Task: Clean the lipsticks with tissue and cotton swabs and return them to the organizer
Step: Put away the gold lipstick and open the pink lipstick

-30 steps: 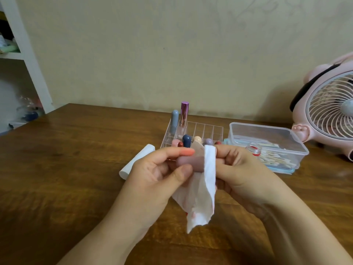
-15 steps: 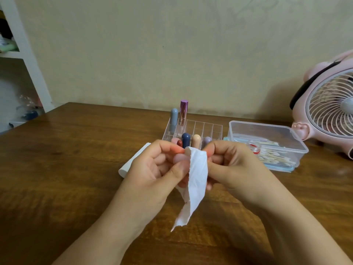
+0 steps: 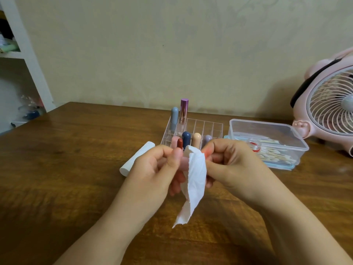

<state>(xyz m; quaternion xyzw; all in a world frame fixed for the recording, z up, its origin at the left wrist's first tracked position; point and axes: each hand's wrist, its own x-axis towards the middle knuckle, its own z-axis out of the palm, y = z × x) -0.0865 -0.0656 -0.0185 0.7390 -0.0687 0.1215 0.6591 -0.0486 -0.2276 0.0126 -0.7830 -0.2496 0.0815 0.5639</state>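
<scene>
Hidden, cropped and unclear parts

The pink lipstick (image 3: 183, 163) showed only as a sliver between the left hand (image 3: 152, 173) and the tissue (image 3: 194, 175); its ends were covered, so cap and tip could not be told. The right hand (image 3: 231, 169) hid most of the lilac lipstick (image 3: 208, 139) and the front edge of the organizer (image 3: 200, 127). The left hand covered the near end of the white roll (image 3: 137, 159). The pink fan (image 3: 328, 111) was cut off by the right edge, the white shelf (image 3: 28, 60) by the left. Cotton swabs (image 3: 275, 153) blurred together behind the clear box (image 3: 267, 129) wall.
</scene>
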